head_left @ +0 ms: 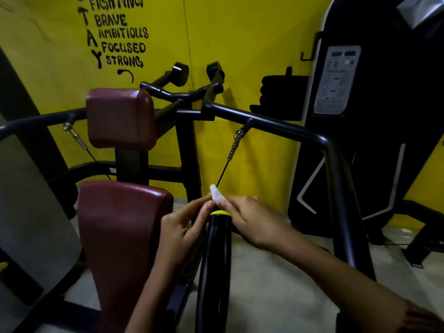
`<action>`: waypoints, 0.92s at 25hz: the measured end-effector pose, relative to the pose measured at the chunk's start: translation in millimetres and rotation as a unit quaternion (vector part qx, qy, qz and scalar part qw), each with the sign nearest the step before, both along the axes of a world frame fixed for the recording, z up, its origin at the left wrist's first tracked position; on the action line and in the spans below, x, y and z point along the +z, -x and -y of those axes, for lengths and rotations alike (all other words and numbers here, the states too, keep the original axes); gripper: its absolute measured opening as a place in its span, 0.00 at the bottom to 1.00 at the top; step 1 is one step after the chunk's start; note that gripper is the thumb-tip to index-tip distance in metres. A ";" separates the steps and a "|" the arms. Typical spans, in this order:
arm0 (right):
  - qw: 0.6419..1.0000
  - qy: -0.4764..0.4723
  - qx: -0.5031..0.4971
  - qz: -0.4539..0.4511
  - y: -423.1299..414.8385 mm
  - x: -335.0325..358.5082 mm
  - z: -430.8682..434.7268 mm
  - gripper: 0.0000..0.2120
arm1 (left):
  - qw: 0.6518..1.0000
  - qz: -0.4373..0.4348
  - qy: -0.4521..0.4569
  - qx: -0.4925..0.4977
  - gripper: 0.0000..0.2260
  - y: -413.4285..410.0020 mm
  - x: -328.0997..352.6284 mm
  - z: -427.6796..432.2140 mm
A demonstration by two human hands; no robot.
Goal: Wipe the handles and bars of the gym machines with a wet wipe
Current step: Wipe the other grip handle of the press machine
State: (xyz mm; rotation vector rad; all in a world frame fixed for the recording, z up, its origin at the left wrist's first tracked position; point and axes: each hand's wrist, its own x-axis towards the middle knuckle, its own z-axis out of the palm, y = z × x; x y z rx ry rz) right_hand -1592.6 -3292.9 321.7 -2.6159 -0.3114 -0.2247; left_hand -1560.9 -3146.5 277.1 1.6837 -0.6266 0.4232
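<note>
Presently: both hands meet just above the near end of a black handle (214, 260), which rises from the bottom of the view and ends in a yellow cap (220, 213).

Wet wipe (217, 196): small, white, bunched into a narrow wad standing upright. It sits between the fingertips of both hands, directly above the yellow cap. Whether it touches the cap cannot be told.

Left hand (182, 228): fingers stretched forward, tips closed on the wipe's lower left edge in a pinch.

Right hand (254, 222): reaches in from the right, back of the hand up, fingertips pinching the wipe's right side. Its fingers lie just over the cap.

Surroundings: a thin black cable (223, 173) runs from behind the wipe up to a metal connector (236, 143), hung from a black bar (283, 128) that bends down at the right. Left of the hands, two maroon pads: lower pad (120, 227) beside the left forearm, upper pad (120, 118) above it. Behind, a yellow wall (252, 44) with black lettering; at right, a black weight-stack housing (389, 116) bearing a pale placard (336, 80).
</note>
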 end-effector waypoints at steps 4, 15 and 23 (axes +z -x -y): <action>1.000 -0.002 0.017 -0.012 6.8 -11.9 19.0 0.18 | 0.999 0.036 -0.002 0.000 0.17 -4.0 -2.2 1.3; 0.986 0.065 -0.155 0.018 91.9 -57.0 80.9 0.22 | 0.997 0.003 0.073 -0.017 0.12 -7.8 -9.8 13.9; 0.978 0.095 -0.096 0.158 52.1 -67.7 27.9 0.35 | 0.994 0.012 0.111 -0.013 0.12 -6.5 -13.3 18.2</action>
